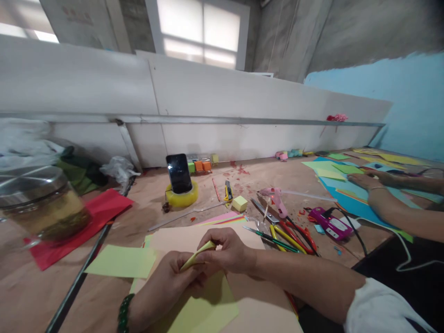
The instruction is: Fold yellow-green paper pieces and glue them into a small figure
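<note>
A small folded piece of yellow paper [197,255] is pinched between my two hands. My left hand [171,277], with a green bead bracelet at the wrist, grips its lower left end. Fingers of my right hand [229,249] close on its upper right end. Below them lies a larger yellow sheet [211,305], partly hidden by my left hand, on a stack of peach paper [263,296]. Another pale yellow sheet [121,261] rests to the left. Just beyond the stack sits a small yellow paper cube [239,203].
Scissors [265,212], pliers with red and yellow handles [294,236], tweezers [270,238] and a pink glue gun [274,199] lie right. A glass jar [41,203] stands left. A phone [179,173] leans in a tape roll [182,196]. Another person's hands [364,182] touch coloured paper at far right.
</note>
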Motion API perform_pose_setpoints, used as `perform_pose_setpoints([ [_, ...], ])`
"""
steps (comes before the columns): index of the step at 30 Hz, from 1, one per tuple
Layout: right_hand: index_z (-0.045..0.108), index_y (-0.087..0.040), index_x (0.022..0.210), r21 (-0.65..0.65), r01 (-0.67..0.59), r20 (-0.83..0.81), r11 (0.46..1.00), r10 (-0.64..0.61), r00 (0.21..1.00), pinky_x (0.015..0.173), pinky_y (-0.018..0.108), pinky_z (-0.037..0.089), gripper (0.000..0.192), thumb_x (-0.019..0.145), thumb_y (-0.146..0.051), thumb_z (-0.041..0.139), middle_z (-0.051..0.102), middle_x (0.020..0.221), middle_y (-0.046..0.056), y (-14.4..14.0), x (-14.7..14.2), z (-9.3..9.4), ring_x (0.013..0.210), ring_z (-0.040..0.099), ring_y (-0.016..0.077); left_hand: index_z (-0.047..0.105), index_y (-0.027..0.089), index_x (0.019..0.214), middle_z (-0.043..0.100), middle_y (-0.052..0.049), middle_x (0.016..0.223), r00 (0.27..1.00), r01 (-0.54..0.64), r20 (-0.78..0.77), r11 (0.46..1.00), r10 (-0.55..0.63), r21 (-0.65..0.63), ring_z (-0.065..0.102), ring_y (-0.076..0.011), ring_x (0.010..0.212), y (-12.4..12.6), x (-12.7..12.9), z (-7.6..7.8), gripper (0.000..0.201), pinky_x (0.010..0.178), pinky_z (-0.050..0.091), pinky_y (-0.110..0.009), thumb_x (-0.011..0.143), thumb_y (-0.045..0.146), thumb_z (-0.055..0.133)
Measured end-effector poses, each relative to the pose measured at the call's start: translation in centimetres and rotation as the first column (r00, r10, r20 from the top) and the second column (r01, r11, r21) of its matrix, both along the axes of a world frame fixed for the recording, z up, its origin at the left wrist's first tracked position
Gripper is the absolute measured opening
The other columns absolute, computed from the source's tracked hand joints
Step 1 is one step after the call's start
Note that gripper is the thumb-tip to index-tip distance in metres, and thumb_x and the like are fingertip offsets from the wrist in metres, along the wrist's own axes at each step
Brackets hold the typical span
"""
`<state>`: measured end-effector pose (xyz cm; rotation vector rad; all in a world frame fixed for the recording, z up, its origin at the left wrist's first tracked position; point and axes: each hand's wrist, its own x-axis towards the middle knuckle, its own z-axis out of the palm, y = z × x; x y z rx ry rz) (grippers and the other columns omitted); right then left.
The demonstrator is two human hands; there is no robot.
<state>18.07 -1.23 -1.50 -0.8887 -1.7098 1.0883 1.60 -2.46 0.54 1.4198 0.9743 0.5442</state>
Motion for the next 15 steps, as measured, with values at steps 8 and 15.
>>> perform_pose_setpoints([
  [8,0.065,-0.016,0.065,-0.098,0.043,-0.115,0.994,-0.054,0.992,0.053,0.023,0.04,0.035,0.064,-0.049,0.077,0.057,0.059,-0.001,-0.12,-0.17,0.49,0.054,0.046,0.0101,0.067,0.015,0.055,0.062,-0.002,0.047,1.0,0.013,-0.007,0.999,-0.013,-0.031,0.05,-0.011,0.041,0.33,-0.27,0.43,0.044,0.042,0.036,-0.02,0.06,0.058,0.071],
  [15,0.066,-0.015,0.069,-0.16,-0.029,-0.215,0.987,-0.006,0.977,0.055,0.025,0.046,0.036,0.07,-0.051,0.071,0.058,0.062,0.0,-0.09,-0.09,0.34,0.054,0.051,0.0102,0.068,0.014,0.057,0.064,-0.004,0.048,0.999,-0.032,-0.022,0.998,0.03,-0.058,0.056,-0.0132,0.041,0.49,-0.41,0.25,0.044,0.042,0.04,-0.02,0.057,0.058,0.074],
])
